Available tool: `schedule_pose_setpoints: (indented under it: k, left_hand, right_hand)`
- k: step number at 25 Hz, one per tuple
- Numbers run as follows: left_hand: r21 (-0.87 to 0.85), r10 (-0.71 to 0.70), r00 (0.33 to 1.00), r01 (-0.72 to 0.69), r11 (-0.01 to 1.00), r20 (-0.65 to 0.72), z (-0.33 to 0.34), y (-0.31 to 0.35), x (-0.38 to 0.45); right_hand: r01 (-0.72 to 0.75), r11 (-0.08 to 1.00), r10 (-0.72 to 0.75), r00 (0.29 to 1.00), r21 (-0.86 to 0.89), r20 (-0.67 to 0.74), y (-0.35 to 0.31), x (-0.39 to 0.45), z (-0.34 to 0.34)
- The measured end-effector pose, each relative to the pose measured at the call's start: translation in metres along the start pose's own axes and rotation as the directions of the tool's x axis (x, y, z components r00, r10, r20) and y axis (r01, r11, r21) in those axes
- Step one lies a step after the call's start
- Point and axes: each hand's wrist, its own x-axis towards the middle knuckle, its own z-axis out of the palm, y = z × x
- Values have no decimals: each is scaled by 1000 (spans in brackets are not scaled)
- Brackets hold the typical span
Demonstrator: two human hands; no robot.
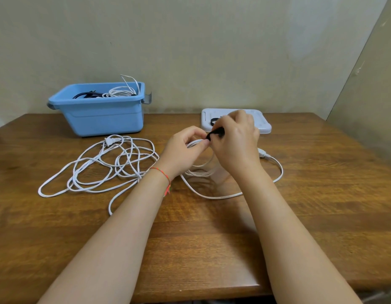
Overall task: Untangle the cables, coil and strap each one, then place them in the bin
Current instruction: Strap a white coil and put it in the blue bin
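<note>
Two hands meet at table centre over a coiled white cable point(203, 170): the left hand point(185, 148) pinches the coil, the right hand point(236, 139) pinches a black strap point(216, 134) around it. Loose tangled cable point(106, 167) lies at nine o'clock; blue bin point(102, 113) at eleven.

Hidden and cut off around the coiling

The right hand point(236, 137) covers most of the black fabric strap point(216, 134) and part of the white plastic tray point(263, 126); both hands hide the top of the white cable coil point(201, 172). The blue plastic bin point(102, 115) wall conceals most of its cables. The wooden tabletop point(321, 194) runs off both sides.
</note>
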Motion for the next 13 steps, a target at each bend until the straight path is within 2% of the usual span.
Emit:
schedule_pose_setpoints:
  k: [2, 4, 5, 6, 8, 11, 13]
  left_hand:
    - [12, 14, 998, -14, 1000, -67, 0, -2, 1]
    - [-33, -7, 995, 3, 999, -104, -1, -3, 1]
    - [-46, -9, 994, 4, 999, -113, -1, -3, 1]
    - [-53, -7, 993, 1, 999, -114, -1, -3, 1]
    - [-78, -4, 996, -3, 997, -89, 0, -1, -1]
    - [-116, -20, 998, 14, 993, -53, 1, 1, -3]
    - [-139, -38, 998, 32, 990, -43, 0, 2, -4]
  right_hand:
    - [-61, 994, 68, 994, 89, -80, 0, 0, 1]
    - [-106, 980, 119, 991, 166, -69, 1, 0, -1]
    - [-173, 959, 171, 985, 225, 27, 0, 0, -4]
    - [-277, 920, 232, 955, 277, 186, -3, 1, -8]
    - [-473, 805, 299, 845, 357, 444, -6, -1, -12]
    - [-638, 623, 319, 735, 451, 599, -1, -2, -13]
    - [-657, 547, 306, 733, 518, 607, 4, -1, -10]
